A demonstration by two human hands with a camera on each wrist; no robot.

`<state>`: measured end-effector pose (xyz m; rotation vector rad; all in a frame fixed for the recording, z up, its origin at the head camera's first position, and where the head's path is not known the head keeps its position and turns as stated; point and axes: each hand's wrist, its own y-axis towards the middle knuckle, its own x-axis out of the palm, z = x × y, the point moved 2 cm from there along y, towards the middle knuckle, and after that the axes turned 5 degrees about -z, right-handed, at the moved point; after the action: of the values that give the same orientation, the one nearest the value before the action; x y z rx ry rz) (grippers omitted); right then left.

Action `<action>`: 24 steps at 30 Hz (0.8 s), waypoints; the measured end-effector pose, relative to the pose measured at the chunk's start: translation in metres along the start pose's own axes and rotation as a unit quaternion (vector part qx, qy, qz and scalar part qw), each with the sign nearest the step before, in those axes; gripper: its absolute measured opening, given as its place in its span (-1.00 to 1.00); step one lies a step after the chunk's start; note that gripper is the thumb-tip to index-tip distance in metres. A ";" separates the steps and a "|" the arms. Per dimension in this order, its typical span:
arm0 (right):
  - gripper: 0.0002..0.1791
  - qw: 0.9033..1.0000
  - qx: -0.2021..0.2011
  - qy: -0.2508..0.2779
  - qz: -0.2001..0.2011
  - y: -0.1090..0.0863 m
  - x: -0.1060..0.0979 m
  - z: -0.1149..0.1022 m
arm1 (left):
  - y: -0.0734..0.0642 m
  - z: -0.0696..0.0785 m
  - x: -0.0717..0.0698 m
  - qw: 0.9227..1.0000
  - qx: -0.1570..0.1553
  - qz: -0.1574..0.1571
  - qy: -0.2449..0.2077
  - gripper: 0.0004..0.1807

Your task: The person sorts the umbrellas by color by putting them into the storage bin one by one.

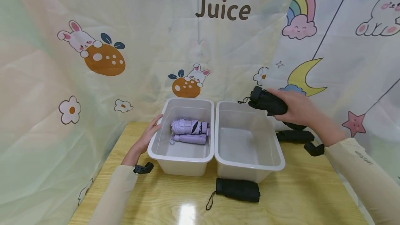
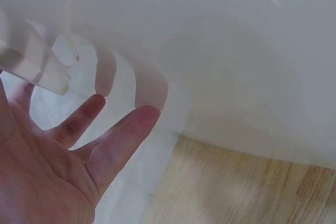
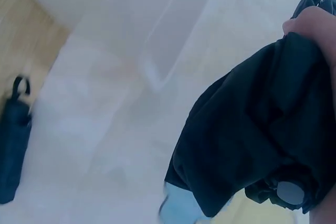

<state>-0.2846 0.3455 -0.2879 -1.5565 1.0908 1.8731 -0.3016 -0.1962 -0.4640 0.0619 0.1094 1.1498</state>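
My right hand (image 1: pixel 295 108) grips a folded black umbrella (image 1: pixel 267 101), holding it above the back right corner of the right-hand white bin (image 1: pixel 250 166). A wrist loop hangs from the umbrella's end. In the right wrist view the loose black fabric (image 3: pixel 257 124) fills the right side. My left hand (image 1: pixel 148 136) touches the outer left side of the left-hand white bin (image 1: pixel 184 159); in the left wrist view its fingers (image 2: pixel 126 140) are spread, fingertips against the wall. Two folded purple umbrellas, an upper one (image 1: pixel 184 127) and a lower one (image 1: pixel 190 139), lie inside that bin.
A black umbrella (image 1: pixel 238 190) lies on the wooden table (image 1: pixel 156 197) in front of the right bin. Another black umbrella (image 1: pixel 295 136) lies to that bin's right, with a further black item (image 1: pixel 293 126) partly hidden behind it. A printed curtain (image 1: pixel 150 44) hangs behind.
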 end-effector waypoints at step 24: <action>0.03 0.990 -0.047 0.049 -0.121 0.074 0.087 -0.038 | 0.000 -0.002 0.000 1.000 -0.001 0.002 -0.003 -0.38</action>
<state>-0.3406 0.2605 -0.3521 -1.7645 0.8205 1.7207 -0.3019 -0.1966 -0.4656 0.0641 0.1039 1.1539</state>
